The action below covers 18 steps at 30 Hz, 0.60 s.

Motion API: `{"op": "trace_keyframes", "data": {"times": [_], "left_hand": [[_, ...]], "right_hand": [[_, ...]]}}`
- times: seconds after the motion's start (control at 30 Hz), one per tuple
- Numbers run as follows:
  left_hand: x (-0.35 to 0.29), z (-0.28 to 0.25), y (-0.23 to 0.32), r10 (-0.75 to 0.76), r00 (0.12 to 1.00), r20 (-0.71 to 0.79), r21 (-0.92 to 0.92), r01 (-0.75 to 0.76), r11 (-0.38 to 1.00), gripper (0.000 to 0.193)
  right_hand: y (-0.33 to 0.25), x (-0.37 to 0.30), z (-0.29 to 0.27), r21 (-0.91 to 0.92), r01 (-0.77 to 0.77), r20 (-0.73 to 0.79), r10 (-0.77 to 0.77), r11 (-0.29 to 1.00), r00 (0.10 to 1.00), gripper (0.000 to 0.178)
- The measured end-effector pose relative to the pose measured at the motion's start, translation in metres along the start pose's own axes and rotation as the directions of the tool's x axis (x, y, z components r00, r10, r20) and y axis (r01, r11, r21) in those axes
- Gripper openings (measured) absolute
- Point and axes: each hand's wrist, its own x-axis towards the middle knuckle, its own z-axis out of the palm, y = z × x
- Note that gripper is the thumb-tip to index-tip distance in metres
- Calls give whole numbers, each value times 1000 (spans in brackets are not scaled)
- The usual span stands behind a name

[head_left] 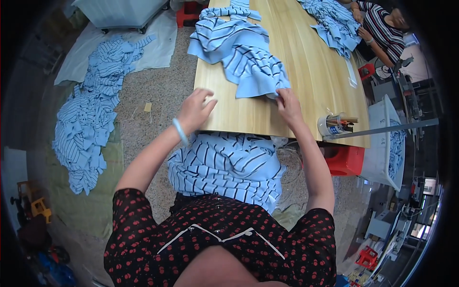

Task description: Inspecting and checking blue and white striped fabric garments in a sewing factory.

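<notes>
The grip of the right hand (289, 106), right of centre in the frame, has thumb and fingers pinching the lower right corner of a light-blue striped cloth (248, 52). The grip of the left hand (196, 111), left of centre, is spread and holds nothing: its fingers curve, the thumb stands apart, and it hovers at the left edge of the pale wooden desk (311, 76). A light-blue band (180, 132) circles that wrist.

The cloth lies rumpled on the desk at the upper middle, its plain blue border toward the hands. Below the desk's near edge, at the centre, a striped bundle (229, 165) sits against the person's front.

A container (328, 126) of tools stands on the desk's near right corner, with a metal bar (382, 129) just beside it. Under that corner is a red stool (345, 160); right of it, a white bin (375, 143) holds more striped fabric.

A long heap (88, 124) of similar fabric covers the floor at the left. At the upper right, a co-worker's hand (366, 35) is at the edge of another pile (334, 24).
</notes>
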Motion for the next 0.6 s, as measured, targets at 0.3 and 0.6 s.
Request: {"op": "trace_keyframes", "data": {"times": [0.3,0.6], "left_hand": [[70,26,74,481,875,-59,229,-457,860,105],[151,-49,171,619,785,3,152,-612,776,15]], "right_hand": [[-105,44,-133,172,143,-293,-88,975,952,18],[-162,61,-184,706,338,-436,6,623,900,27]]}}
